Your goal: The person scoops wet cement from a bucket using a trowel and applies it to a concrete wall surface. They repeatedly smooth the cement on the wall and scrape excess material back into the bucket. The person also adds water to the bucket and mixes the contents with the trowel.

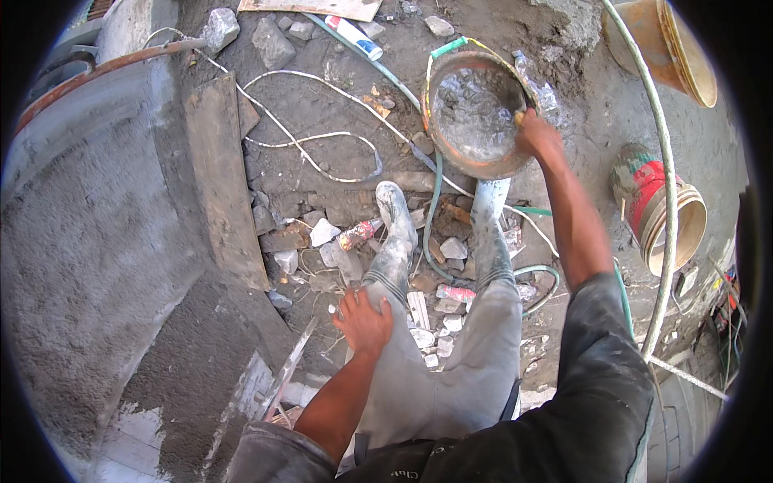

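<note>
My right hand (539,135) is closed at the right rim of a round bucket (442,145). A small yellowish end, like a tool handle, shows at my fingers; whatever it belongs to is hidden. Wet grey mortar (477,109) lies inside the bucket, which has a wire handle with a green grip (448,47) lying against its far side. My left hand (364,324) rests open on my left knee, fingers spread, holding nothing. Both of my boots (394,211) are smeared with grey and stand just on the near side of the bucket.
Broken stones (325,233) and rubble lie around my feet. A white cable (298,143) and a green hose (436,193) loop over the ground. Wet grey mortar (88,217) covers the left, edged by a wooden plank (222,177). Two buckets (684,225) (660,48) lie tipped at right.
</note>
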A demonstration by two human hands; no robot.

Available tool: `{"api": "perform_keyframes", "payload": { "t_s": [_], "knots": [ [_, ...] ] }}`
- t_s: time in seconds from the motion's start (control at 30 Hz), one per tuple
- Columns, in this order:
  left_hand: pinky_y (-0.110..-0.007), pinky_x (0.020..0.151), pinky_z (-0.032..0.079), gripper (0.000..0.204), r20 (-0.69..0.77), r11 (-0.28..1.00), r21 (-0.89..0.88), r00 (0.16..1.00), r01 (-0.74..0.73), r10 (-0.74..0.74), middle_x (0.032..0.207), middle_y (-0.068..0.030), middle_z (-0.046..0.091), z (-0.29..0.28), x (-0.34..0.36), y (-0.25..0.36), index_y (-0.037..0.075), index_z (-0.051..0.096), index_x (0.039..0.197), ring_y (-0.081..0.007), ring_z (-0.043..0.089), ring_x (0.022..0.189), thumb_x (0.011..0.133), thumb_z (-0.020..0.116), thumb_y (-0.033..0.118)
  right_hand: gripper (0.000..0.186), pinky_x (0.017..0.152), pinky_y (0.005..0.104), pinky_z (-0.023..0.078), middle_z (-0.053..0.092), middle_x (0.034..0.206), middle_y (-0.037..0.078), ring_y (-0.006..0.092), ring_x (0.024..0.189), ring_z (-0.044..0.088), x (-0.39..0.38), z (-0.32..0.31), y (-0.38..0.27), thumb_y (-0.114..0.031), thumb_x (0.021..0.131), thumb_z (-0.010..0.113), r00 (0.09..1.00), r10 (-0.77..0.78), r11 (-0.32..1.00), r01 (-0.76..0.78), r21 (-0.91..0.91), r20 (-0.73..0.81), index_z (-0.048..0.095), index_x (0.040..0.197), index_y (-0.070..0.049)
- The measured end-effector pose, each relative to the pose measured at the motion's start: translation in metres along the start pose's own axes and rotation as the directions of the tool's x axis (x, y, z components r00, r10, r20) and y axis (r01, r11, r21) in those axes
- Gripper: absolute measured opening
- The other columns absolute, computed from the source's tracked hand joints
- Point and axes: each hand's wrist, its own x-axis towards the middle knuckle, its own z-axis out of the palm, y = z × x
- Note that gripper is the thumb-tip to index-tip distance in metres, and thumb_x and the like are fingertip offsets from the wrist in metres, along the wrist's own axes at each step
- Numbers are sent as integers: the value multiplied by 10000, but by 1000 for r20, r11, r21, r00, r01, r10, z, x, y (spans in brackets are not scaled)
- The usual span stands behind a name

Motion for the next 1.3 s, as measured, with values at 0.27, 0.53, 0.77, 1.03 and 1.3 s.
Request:
{"api": "perform_keyframes", "payload": {
  "t_s": [0.27,0.53,0.77,1.03,1.3],
  "knots": [
    [-556,1040,261,549,12,1000,-10,1000,-3,4,1362,-144,430,6,-3,-8,99,496,1287,-279,381,1289,867,506,451,417,433,418,516,691,933,159,302,695,685,23,79,-123,-169,718,674,939,-313,603,313,-734,143,652,1091,17],
    [-544,1034,268,536,6,998,-55,1000,31,-31,1358,-134,424,11,-5,-12,104,493,1287,-262,381,1290,881,498,453,612,380,384,481,629,766,178,289,596,632,-21,112,-101,-222,705,658,901,-400,187,260,-947,168,519,1195,118],
    [-547,1048,251,547,50,993,-101,997,65,-61,1369,-127,409,4,-7,-13,90,481,1299,-264,360,1308,881,511,443,495,389,402,506,680,839,134,292,612,663,-34,87,-85,-199,647,739,847,-386,219,468,-856,365,656,1083,21],
    [-571,1045,251,575,14,993,-114,999,40,-39,1357,-138,432,17,-4,-30,86,490,1299,-288,381,1289,856,536,449,160,526,382,553,722,834,67,237,684,702,-37,37,-42,-150,706,686,749,-533,425,639,-641,393,755,841,-99],
    [-588,967,299,576,-173,975,-203,983,-90,55,1281,-200,484,-19,16,-38,30,542,1211,-372,430,1218,800,598,430,193,501,405,440,681,900,32,217,820,653,-33,-48,-28,-199,798,609,972,-237,785,197,-588,9,740,925,-137]
  ]
}}
